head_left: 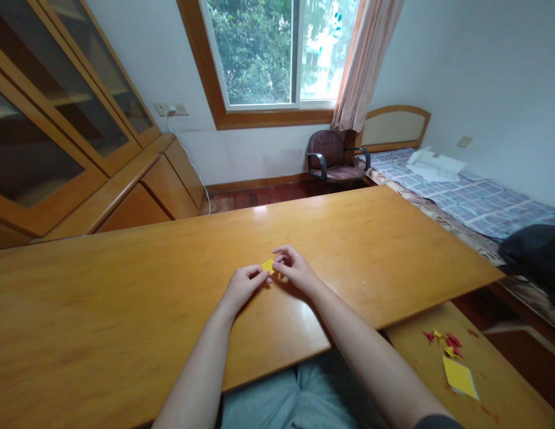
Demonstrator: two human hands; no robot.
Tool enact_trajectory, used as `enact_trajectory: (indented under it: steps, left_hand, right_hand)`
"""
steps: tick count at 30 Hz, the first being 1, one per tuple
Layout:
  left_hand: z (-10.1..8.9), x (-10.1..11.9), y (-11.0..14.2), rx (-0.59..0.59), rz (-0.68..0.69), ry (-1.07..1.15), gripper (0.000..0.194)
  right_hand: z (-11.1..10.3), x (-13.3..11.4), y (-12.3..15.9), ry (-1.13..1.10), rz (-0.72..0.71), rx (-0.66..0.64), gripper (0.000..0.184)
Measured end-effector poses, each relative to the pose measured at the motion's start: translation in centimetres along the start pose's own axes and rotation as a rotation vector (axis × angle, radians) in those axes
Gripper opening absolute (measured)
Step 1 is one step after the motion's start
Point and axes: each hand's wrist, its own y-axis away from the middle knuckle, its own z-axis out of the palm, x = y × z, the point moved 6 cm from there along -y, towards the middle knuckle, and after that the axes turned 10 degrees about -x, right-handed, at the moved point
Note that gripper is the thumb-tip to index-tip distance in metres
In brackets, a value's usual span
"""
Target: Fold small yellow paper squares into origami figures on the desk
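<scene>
A small yellow piece of paper [267,264] lies on the wooden table [125,298], pinched between both hands. My left hand [244,285] has its fingers curled and its fingertips pressed on the paper's near edge. My right hand [295,268] is closed too, with thumb and fingers gripping the paper's right side. Most of the paper is hidden by the fingers.
A lower bench [505,381] at the right carries a yellow paper sheet [459,376] and small red and yellow paper scraps [447,342]. A maroon office chair [333,156] stands under the window. A bed [474,202] runs along the right wall, wooden cabinets [80,149] along the left.
</scene>
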Motion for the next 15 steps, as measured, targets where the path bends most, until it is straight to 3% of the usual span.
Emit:
enact_trajectory:
  steps: [15]
  left_hand:
    - [0.12, 0.33, -0.03, -0.042, 0.02, 0.035, 0.029]
  right_hand:
    - [0.11, -0.01, 0.05, 0.018, 0.004, -0.007, 0.035]
